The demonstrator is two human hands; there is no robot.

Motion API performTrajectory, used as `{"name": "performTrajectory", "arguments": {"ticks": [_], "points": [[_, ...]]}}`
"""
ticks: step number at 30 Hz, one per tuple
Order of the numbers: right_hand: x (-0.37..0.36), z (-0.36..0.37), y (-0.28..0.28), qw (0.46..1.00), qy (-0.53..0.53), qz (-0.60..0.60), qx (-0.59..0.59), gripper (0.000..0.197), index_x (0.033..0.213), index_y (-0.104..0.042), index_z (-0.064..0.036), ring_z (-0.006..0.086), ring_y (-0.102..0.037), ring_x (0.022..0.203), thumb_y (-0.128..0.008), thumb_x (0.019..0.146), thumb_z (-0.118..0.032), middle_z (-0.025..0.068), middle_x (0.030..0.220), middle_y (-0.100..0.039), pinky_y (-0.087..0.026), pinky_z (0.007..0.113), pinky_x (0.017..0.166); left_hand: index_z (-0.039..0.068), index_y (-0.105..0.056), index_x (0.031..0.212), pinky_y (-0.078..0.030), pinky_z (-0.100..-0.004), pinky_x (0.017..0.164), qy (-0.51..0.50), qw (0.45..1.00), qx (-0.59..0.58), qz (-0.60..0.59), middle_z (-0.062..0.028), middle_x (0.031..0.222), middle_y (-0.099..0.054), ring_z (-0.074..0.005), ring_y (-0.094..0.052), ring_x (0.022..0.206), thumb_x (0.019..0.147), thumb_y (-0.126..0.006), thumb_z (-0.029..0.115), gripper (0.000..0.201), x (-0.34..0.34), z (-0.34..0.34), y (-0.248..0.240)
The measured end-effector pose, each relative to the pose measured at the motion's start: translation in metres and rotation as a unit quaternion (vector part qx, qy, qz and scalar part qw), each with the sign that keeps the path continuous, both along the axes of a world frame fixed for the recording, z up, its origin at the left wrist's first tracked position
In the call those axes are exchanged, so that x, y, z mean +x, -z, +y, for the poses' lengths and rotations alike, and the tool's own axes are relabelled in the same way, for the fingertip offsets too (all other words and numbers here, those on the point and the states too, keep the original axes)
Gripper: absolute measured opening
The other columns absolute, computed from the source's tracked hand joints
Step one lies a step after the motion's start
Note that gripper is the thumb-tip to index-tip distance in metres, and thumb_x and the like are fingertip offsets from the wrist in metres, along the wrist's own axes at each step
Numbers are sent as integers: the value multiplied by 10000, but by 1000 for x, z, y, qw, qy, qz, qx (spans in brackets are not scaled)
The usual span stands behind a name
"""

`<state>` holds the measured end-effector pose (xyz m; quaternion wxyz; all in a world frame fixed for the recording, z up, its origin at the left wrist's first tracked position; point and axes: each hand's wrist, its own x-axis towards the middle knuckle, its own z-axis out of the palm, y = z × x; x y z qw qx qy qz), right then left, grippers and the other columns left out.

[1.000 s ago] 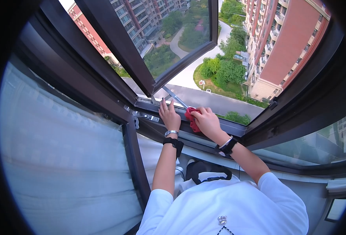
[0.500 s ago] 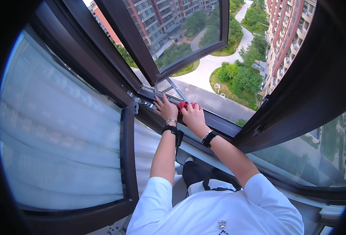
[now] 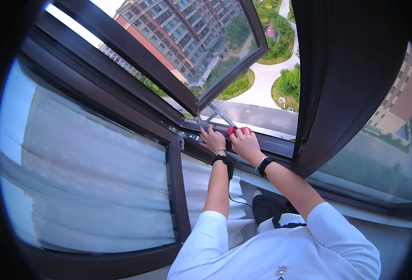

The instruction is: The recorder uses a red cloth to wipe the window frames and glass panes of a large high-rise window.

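Note:
My right hand [image 3: 246,143] is closed around a bunched red cloth [image 3: 233,132], pressed down on the dark window sill frame [image 3: 276,145]. Just left of it, my left hand [image 3: 213,140] rests on the same frame with its fingers spread, holding nothing. Its fingertips lie close to a metal hinge [image 3: 189,136] at the frame's corner. Beyond both hands, a metal stay arm [image 3: 221,114] runs from the frame to the outward-opened window sash [image 3: 229,77]. The cloth is partly hidden under my right fingers.
An inward-opened glazed panel [image 3: 180,186] stands at my left, with a white curtain [image 3: 206,179] behind it. At the right rises a broad dark frame post [image 3: 325,84]. Through the opening, a path [image 3: 266,79], trees and buildings lie far below. A black cable [image 3: 238,201] hangs below my left wrist.
The view has swung, so the window and both hands appear shifted right and slightly lower. Against the frame, my hands stay in nearly the same place, the red cloth still in my right hand.

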<state>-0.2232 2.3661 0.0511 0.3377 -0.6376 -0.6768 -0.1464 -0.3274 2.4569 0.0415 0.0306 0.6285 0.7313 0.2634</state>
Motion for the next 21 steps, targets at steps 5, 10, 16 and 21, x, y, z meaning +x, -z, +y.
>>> {"name": "performTrajectory", "arguments": {"ticks": [5,10,16,21], "points": [[4,1,6,1000,3,-7,12,130,785,-616,-100,286,-580,816,-605,709,-205,88,820,-594,-462,366,583,128,-505,1169,-174,-649,1027,12,999,36,-38,-132,1430,-324,-354,-277,1329,822,-443,105,354,2,-1,1],[0,5,6,1000,14,-7,-9,126,757,-628,-93,305,-575,828,-588,716,-206,99,825,-591,-457,377,573,125,-528,1119,-198,-656,1009,7,998,63,-24,-95,1381,-409,-310,-338,1296,806,-442,106,325,2,3,7],[-12,13,-1,994,37,-72,-79,162,783,-652,-76,329,-562,850,-566,747,-209,126,836,-589,-463,409,562,112,-528,1118,-176,-656,1021,20,998,42,-44,-86,1372,-425,-384,-318,1299,804,-443,106,325,-3,2,9],[-20,21,-9,970,63,-174,-156,206,859,-672,-59,354,-559,863,-545,789,-205,165,886,-600,-482,456,564,111,-540,1087,-191,-650,1018,17,998,50,-38,-81,1344,-456,-371,-344,1285,792,-458,107,306,-3,4,11]]}}
